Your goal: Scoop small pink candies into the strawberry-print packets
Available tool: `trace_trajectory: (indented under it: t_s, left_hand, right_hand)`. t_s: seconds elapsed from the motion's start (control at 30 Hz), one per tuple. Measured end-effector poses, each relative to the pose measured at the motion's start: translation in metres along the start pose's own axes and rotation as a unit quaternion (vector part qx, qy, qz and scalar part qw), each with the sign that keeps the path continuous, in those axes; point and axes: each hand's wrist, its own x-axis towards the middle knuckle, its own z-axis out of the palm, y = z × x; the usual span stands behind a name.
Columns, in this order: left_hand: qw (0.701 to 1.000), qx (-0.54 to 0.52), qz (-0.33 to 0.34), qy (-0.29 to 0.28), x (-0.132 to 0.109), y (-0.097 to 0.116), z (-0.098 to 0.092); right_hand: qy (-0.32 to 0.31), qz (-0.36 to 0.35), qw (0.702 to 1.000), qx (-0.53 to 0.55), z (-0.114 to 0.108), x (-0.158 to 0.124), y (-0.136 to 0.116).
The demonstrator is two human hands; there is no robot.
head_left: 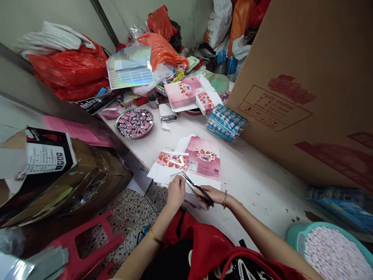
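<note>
A flat pink carton blank (pixel 202 159) printed with strawberries lies on the white table (pixel 256 182) in front of me. My right hand (pixel 211 194) is closed around the handles of black scissors (pixel 196 186), whose blades point up and left onto the blank's white flap. My left hand (pixel 175 191) is closed on the near white edge of the blank, right beside the blade tips. A second folded strawberry piece (pixel 171 160) lies just left of the main blank.
A metal tray of pink wrapped sweets (pixel 134 123) and a stack of pink blanks (pixel 186 92) sit further back, blue packs (pixel 225 121) to the right. A big cardboard box (pixel 305 89) walls the right side. A teal basin (pixel 329 249) sits near right, a red stool (pixel 84 245) near left.
</note>
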Motion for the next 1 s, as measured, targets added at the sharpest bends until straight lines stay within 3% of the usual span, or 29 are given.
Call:
trace_trajectory:
  t_s: [0.1,0.23,0.33,0.4,0.5,0.57,0.63,0.77,0.87,0.93,1.0]
  left_hand:
    - [0.999,0.025,0.006,-0.024,0.002,0.001,-0.004]
    - [0.994,0.081,0.014,-0.065,0.003,0.004,-0.009]
    - [0.993,0.042,0.041,-0.101,0.006,0.005,-0.019]
    - [0.997,-0.004,0.042,-0.059,0.014,0.0,-0.033]
    - [0.999,-0.01,0.015,0.049,0.037,-0.014,-0.057]
    - [0.996,0.012,0.006,0.09,0.055,-0.024,-0.069]
    - [0.994,0.046,0.001,0.099,0.071,-0.031,-0.071]
    - [0.988,0.139,-0.044,0.044,0.089,-0.037,-0.054]
    - [0.99,0.106,-0.091,0.028,0.092,-0.038,-0.039]
    - [0.993,-0.016,-0.105,0.047,0.091,-0.034,-0.037]
    - [0.98,-0.163,-0.098,0.062,0.089,-0.025,-0.042]
  right_hand:
    - [-0.004,-0.007,1.0,0.019,0.002,0.013,-0.01]
    - [0.043,-0.023,0.998,0.043,0.001,0.022,-0.01]
    - [0.083,-0.047,0.993,0.075,-0.006,0.019,0.0]
    - [0.135,-0.063,0.984,0.1,-0.011,0.015,0.009]
    - [0.201,-0.065,0.972,0.105,-0.015,0.01,0.021]
    - [0.189,-0.044,0.977,0.086,-0.015,0.009,0.024]
    - [0.138,-0.031,0.987,0.079,-0.013,0.01,0.02]
    - [-0.013,-0.073,0.991,0.11,-0.015,0.007,-0.004]
    - [-0.084,-0.133,0.979,0.133,-0.02,-0.004,-0.015]
    - [-0.053,-0.172,0.97,0.166,-0.024,-0.011,-0.011]
    - [0.053,-0.196,0.957,0.208,-0.028,-0.018,0.002]
